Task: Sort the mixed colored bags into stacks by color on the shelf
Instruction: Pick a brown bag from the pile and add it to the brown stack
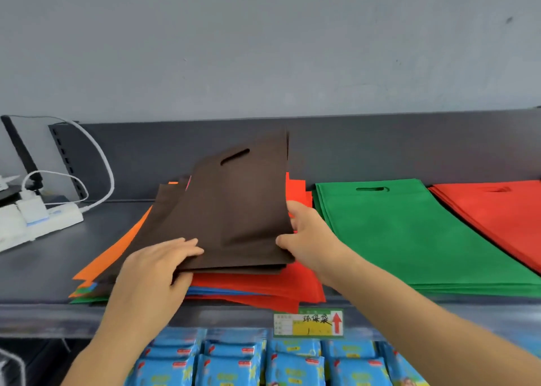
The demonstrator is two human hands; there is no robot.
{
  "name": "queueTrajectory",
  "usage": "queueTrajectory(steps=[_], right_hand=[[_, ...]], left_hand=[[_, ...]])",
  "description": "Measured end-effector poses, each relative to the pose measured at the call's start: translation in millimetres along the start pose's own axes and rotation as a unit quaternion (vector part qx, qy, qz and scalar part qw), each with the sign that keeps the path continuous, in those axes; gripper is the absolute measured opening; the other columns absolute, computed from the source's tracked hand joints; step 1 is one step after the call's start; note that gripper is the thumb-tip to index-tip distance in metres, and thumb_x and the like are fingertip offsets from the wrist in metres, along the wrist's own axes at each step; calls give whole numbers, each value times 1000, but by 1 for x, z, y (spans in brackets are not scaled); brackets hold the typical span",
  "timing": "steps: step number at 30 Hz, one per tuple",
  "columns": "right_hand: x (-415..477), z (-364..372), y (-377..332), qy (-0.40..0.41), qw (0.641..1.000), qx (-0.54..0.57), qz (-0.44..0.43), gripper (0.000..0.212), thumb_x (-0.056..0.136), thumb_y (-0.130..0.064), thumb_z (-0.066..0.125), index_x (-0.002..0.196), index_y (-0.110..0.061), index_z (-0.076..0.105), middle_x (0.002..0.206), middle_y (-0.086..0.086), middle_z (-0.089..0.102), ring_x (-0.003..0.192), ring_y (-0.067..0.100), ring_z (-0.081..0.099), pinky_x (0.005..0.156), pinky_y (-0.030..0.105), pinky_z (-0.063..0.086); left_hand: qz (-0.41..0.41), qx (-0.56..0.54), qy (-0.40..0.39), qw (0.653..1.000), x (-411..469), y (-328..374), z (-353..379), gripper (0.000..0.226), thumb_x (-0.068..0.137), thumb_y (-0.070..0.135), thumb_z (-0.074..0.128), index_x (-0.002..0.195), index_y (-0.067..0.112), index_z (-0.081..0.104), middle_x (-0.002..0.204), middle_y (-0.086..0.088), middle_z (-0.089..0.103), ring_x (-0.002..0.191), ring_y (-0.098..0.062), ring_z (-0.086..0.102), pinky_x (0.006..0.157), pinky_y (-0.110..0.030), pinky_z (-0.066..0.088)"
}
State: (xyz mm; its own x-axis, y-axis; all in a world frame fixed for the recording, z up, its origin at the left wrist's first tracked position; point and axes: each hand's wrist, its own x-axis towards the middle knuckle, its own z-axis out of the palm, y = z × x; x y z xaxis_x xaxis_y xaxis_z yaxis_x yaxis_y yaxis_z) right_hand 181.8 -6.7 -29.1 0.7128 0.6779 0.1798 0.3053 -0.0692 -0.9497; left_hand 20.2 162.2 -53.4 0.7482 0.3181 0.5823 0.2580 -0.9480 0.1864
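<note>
1. Several blue packets sit nearest, below the shelf edge.
2. Left hand and right hand each pinch the brown bags between fingers and thumb, tilting them above the mixed pile at mid-shelf.
3. Farther right lie a green stack and a red stack.

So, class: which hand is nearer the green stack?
Right. The right hand grips the brown bags at their right edge, just left of the green stack; the left hand holds their lower left corner, farther off.
</note>
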Motion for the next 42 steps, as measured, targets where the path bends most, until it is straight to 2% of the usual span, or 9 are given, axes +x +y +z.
queueTrajectory(steps=[7,11,13,17,21,27,31,34,42], right_hand=[[-74,-132,20,111,991,42,-60,55,77,23,45,109,-20,59,106,3,70,99,13,65,91,32,51],[-139,-225,48,174,982,22,-72,56,76,26,45,106,-20,59,104,-1,70,98,7,64,92,27,48],[-169,-267,57,188,979,12,-74,57,77,26,44,108,-18,59,105,1,70,102,10,64,94,28,47],[-231,-354,73,205,975,-8,-82,61,78,26,43,109,-24,60,107,-6,70,107,9,62,94,25,47],[-287,-428,83,230,970,-21,-73,60,79,27,43,113,-21,57,113,-6,68,111,7,60,97,24,46],[-335,-506,97,271,958,-71,-56,56,81,23,46,116,-19,59,114,-8,67,114,6,58,95,21,45],[-351,-555,104,303,947,-91,-55,66,84,21,46,114,-35,62,117,-10,66,117,9,57,97,30,46],[-356,-590,110,334,940,-53,-43,72,88,19,43,106,-47,63,113,-9,68,110,10,62,89,27,52],[-336,-684,119,401,915,-47,15,53,87,20,43,111,-24,60,104,-8,71,100,8,66,80,23,54]], left_hand=[[46,-38,92,994,30,94,5,39,75,33,52,104,13,69,124,-5,60,118,-28,53,100,-43,36],[34,-199,64,977,43,187,33,58,76,44,71,127,23,52,143,-1,40,130,-16,37,108,-22,24],[-24,-376,3,926,50,241,45,61,73,57,62,128,42,41,144,11,35,132,-3,32,105,-15,30],[-196,-670,-99,709,66,353,71,19,90,39,53,106,30,57,107,8,61,89,-9,64,62,-32,59],[-212,-699,-236,641,82,426,91,55,49,45,84,93,19,66,87,-4,67,69,-18,66,57,-32,57],[-204,-665,-443,566,108,524,136,57,68,45,70,113,11,61,119,-14,62,103,-32,62,80,-52,54],[-101,-609,-507,602,136,573,161,56,54,15,79,109,13,67,121,-8,62,94,-21,67,68,-35,57],[-11,-583,-563,585,162,607,180,52,71,11,67,123,11,61,126,-12,60,113,-27,59,88,-37,53],[43,-524,-502,686,212,733,233,19,92,16,56,109,15,64,103,-3,72,94,-19,68,84,-34,50]])
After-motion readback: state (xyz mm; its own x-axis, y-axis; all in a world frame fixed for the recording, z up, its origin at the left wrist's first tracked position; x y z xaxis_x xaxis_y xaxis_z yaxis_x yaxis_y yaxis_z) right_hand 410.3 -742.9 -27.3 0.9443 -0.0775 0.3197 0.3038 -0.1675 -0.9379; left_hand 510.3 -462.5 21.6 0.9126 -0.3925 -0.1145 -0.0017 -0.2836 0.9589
